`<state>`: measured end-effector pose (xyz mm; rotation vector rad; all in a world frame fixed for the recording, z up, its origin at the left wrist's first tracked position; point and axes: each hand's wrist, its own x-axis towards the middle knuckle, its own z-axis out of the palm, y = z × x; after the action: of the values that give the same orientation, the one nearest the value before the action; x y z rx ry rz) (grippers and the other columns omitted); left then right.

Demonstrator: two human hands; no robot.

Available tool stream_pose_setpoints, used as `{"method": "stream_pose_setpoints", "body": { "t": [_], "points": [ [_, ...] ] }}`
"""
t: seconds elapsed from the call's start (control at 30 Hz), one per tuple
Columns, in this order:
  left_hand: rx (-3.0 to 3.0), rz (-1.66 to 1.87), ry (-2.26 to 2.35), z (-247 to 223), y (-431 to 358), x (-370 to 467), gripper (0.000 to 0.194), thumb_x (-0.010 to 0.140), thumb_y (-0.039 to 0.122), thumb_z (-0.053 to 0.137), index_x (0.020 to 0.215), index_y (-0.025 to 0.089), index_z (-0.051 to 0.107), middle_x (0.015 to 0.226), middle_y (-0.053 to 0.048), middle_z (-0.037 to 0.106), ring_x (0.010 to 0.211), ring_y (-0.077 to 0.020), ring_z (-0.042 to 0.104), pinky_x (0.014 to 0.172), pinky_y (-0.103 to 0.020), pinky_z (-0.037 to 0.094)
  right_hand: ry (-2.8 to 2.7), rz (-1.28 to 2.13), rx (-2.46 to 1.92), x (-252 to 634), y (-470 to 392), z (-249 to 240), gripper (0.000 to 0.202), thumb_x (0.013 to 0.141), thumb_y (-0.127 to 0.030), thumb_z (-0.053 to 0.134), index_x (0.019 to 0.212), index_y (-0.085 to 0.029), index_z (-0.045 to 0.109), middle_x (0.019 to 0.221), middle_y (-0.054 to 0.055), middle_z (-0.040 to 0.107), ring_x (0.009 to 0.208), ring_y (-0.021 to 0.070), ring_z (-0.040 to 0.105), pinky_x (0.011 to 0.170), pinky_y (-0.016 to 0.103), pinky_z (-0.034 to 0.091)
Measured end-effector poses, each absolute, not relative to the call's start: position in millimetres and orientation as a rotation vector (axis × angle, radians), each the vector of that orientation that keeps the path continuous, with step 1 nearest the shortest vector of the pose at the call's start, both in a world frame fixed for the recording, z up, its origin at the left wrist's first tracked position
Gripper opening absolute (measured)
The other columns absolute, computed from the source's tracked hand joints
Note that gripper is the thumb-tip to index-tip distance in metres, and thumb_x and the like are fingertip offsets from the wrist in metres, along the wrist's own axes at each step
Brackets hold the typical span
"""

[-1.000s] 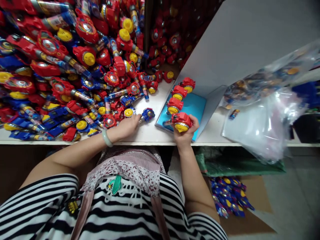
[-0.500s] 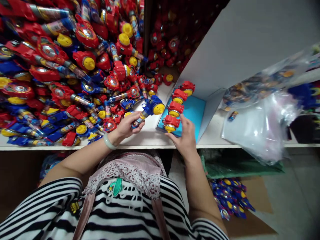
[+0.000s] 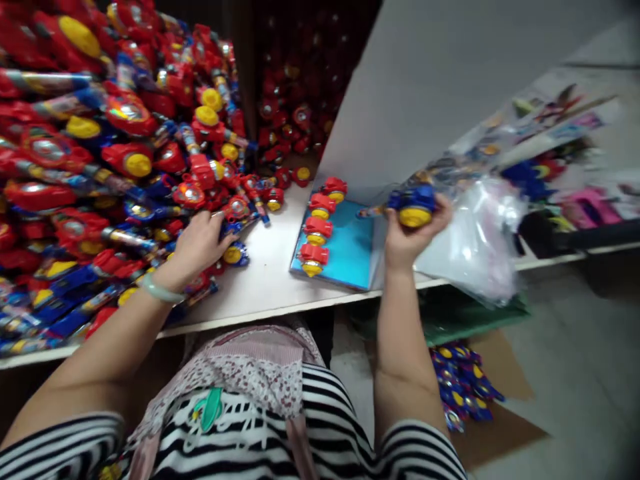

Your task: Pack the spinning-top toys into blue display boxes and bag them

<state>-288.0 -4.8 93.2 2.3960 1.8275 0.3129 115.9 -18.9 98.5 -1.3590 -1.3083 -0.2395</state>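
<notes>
My right hand (image 3: 413,233) is closed around a blue plastic toy (image 3: 420,197) with a round yellow end and a printed tube handle pointing left, raised over the bench. At the near edge of the pile, my left hand (image 3: 197,247) has its fingers bent around another blue toy (image 3: 241,252) with a yellow disc; its fingertips are partly hidden. Between my hands, several red toys (image 3: 316,230) with yellow tips stand in a row along the left side of an open box (image 3: 345,250) with a bright blue inside.
A big heap of red and blue toys (image 3: 55,193) covers the left of the bench (image 3: 260,280). Clear plastic bags (image 3: 465,240) lie on the right, partly over the edge. Below, more blue toys (image 3: 463,387) lie on cardboard (image 3: 490,433). A tall grey-white panel (image 3: 430,80) rises behind the box.
The blue toy from my left hand is now in my right hand, which has moved right from the red row. My left hand has gone back left to the pile. The view has shifted right.
</notes>
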Motion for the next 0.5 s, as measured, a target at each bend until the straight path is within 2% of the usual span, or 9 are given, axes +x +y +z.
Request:
{"method": "stream_pose_setpoints", "body": {
  "t": [0.1, 0.2, 0.33, 0.5],
  "points": [
    [2.48, 0.037, 1.918, 83.5, 0.9, -291.8, 0.053, 0.093, 0.046, 0.048, 0.131, 0.009, 0.05, 0.111, -0.02, 0.056, 0.103, -0.0356, 0.059, 0.082, -0.04, 0.051, -1.39, -0.11, -1.496, 127.0, 14.0, 82.2, 0.064, 0.083, -0.041, 0.065, 0.139, -0.022, 0.039, 0.137, 0.017, 0.049, 0.135, 0.034, 0.047, 0.117, 0.059, 0.034],
    [2.525, 0.027, 1.888, 81.1, 0.7, -289.5, 0.048, 0.094, 0.044, 0.042, 0.125, 0.009, 0.052, 0.11, -0.018, 0.056, 0.102, -0.0333, 0.06, 0.087, -0.04, 0.051, -1.444, -0.026, -1.504, 119.9, 40.6, 67.2, 0.057, 0.082, -0.03, 0.062, 0.135, -0.02, 0.044, 0.133, 0.016, 0.056, 0.129, 0.0306, 0.053, 0.116, 0.055, 0.038],
    [2.51, 0.147, 1.753, 87.2, 2.0, -295.2, 0.042, 0.093, 0.046, 0.045, 0.115, 0.012, 0.054, 0.109, -0.016, 0.061, 0.108, -0.0333, 0.058, 0.097, -0.041, 0.048, -1.567, 0.042, -1.493, 115.4, 50.2, 64.2, 0.055, 0.079, -0.019, 0.056, 0.133, -0.02, 0.045, 0.134, 0.015, 0.057, 0.128, 0.0281, 0.054, 0.114, 0.051, 0.042],
    [2.07, 0.474, 1.744, 93.3, 3.4, -306.3, 0.041, 0.086, 0.05, 0.054, 0.115, 0.02, 0.051, 0.11, -0.007, 0.065, 0.1, -0.0264, 0.064, 0.085, -0.034, 0.052, -1.69, 0.129, -1.507, 124.9, 46.3, 73.8, 0.061, 0.075, -0.014, 0.054, 0.135, -0.021, 0.045, 0.137, 0.013, 0.057, 0.128, 0.0283, 0.055, 0.112, 0.052, 0.045]
  ]
}}
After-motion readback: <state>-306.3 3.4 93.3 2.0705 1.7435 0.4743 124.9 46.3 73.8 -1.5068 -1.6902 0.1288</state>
